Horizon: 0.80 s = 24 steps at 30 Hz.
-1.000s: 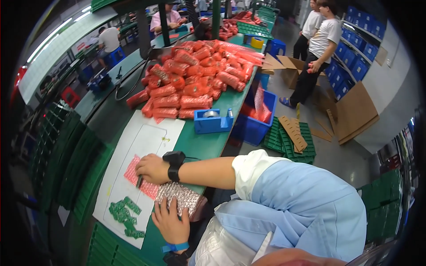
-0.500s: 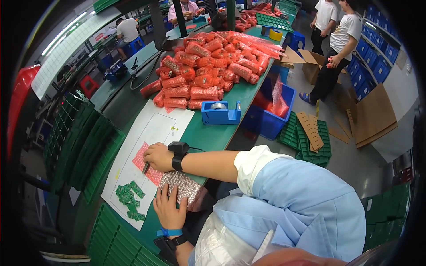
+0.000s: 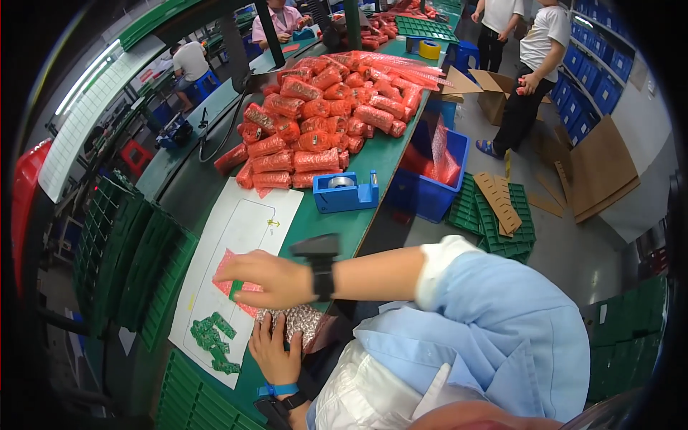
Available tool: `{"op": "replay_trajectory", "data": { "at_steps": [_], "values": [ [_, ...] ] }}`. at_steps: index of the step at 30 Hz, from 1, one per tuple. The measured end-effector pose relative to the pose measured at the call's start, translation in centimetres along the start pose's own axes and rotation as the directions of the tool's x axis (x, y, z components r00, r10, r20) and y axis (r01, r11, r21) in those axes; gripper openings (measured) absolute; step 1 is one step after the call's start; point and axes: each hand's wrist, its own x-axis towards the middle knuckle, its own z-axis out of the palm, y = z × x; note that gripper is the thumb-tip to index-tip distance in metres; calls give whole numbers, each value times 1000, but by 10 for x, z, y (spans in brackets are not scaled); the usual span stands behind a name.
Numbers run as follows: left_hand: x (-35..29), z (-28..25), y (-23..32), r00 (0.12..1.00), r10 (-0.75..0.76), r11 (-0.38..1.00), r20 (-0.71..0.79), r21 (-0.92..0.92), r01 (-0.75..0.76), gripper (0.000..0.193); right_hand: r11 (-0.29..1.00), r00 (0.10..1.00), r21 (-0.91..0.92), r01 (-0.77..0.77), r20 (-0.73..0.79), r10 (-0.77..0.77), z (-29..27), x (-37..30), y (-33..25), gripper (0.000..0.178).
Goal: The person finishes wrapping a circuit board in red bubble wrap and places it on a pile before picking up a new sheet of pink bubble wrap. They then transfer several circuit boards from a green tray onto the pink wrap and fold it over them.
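My right hand (image 3: 269,279) hovers over a sheet of pink bubble wrap (image 3: 227,266), its fingers stretched and the thumb apart. Between thumb and fingers shows a narrow green circuit board (image 3: 235,289), seemingly lying on the wrap; the hand covers part of it. My left hand (image 3: 276,352) lies flat, fingers spread, on the edge of clear, silvery bubble wrap (image 3: 304,322) at the table's near edge. Several loose green circuit boards (image 3: 211,340) lie in a small heap on the white paper sheet (image 3: 247,208), left of my hands.
A large pile of red bubble-wrapped rolls (image 3: 315,118) covers the bench beyond the paper. Beside it stands a blue tape dispenser (image 3: 344,195). A blue bin (image 3: 430,188) with pink wrap is on the right. Green trays (image 3: 190,398) lie lower left; cardboard boxes (image 3: 494,97) stand farther right.
My right hand has lifted and drawn slightly right, its fingers opening and uncovering the green circuit board. The left hand stays on the silvery wrap. The whole view has shifted slightly.
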Motion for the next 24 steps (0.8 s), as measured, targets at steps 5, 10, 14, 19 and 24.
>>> {"op": "replay_trajectory", "data": {
  "at_steps": [5,10,14,19,24],
  "values": [
    [-9,-1,-1,1000,-21,1000,-12,23,22,45,847,923,531,-36,-308,232,-164,-16,-60,46],
    [-4,-1,5,1000,3,998,0,58,-3,44,785,574,106,-610,-624,530,-450,-37,3,84],
    [-2,2,-25,994,106,990,-41,-91,-109,44,-150,63,-157,-976,-867,494,-680,-115,-20,79],
    [-7,-2,2,1000,-16,1000,-16,13,16,45,253,234,-65,-965,-650,723,-515,-71,47,76],
    [-5,-4,-1,999,-35,999,17,3,35,45,33,129,-178,-983,-557,821,-496,-87,68,67]
  ]
}}
